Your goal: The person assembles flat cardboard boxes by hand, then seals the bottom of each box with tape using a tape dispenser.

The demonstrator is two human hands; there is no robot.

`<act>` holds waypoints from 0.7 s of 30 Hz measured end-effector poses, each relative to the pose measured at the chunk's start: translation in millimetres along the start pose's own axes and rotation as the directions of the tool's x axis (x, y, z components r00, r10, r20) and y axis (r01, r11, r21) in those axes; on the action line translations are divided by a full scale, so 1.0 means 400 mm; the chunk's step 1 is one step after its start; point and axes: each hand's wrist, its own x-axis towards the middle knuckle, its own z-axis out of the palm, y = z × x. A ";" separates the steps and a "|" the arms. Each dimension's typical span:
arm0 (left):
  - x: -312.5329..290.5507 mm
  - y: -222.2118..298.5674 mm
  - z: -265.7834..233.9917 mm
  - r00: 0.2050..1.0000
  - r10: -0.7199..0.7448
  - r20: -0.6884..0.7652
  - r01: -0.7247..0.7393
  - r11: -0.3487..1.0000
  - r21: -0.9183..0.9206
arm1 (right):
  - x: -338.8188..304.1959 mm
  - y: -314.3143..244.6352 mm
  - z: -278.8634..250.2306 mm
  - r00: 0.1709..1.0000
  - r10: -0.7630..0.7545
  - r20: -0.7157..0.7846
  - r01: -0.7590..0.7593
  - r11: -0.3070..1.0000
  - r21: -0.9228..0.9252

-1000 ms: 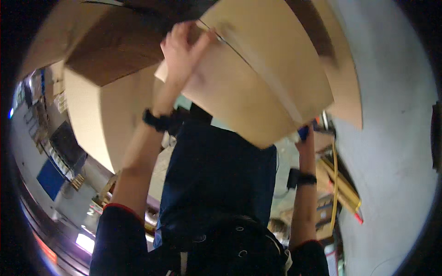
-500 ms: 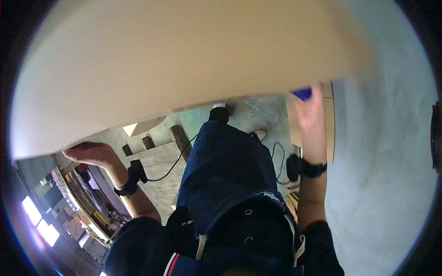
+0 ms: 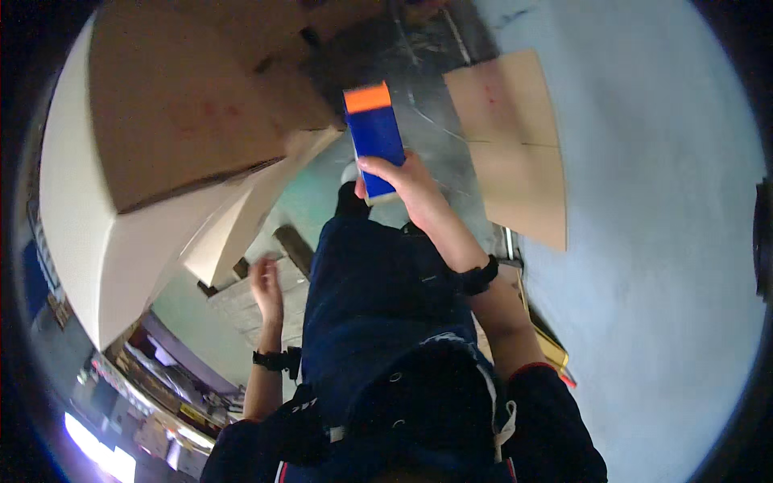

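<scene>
Holding that blue box pinched in your right hand — left hand hangs loosely spread, empty, near the big cardboard carton; probably needs steadying.

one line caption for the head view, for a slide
Right hand holds a blue box; open left hand hangs near a cardboard carton.

Large cardboard box is sitting upper left, well apart from the flat cardboard sheet lying upper right on the floor. Small box is sitting between them, in the right hand. Left hand is hanging lower left, just below the large box.
</scene>
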 end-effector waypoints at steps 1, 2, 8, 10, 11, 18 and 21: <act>-0.009 0.078 0.058 0.953 -0.017 0.302 0.020 1.000 -0.004 | -0.025 0.021 -0.055 0.999 0.001 -0.033 -0.001 1.000 0.007; 0.002 0.183 0.117 0.836 0.067 0.544 -0.130 0.988 0.079 | -0.071 0.022 -0.113 0.994 0.031 -0.105 -0.030 1.000 0.004; 0.148 0.372 0.570 0.407 0.268 0.873 -0.727 0.673 0.133 | -0.256 0.205 -0.455 0.966 0.065 -0.248 -0.046 0.996 0.082; 0.173 0.451 0.754 0.339 0.422 0.841 -0.863 0.496 0.099 | -0.330 0.252 -0.532 0.947 0.085 -0.310 -0.077 0.996 0.040; 0.180 0.465 0.849 0.310 0.486 0.817 -0.916 0.382 0.121 | -0.370 0.277 -0.563 0.929 0.099 -0.357 -0.112 0.994 -0.015; -0.139 0.689 1.557 -0.085 0.670 0.737 -0.996 -0.063 -0.058 | -0.661 0.508 -0.801 0.795 0.244 -0.556 -0.232 0.968 0.092; -0.261 0.703 1.736 -0.117 0.755 0.645 -0.989 -0.149 -0.005 | -0.754 0.568 -0.881 0.738 0.269 -0.619 -0.329 0.944 0.018</act>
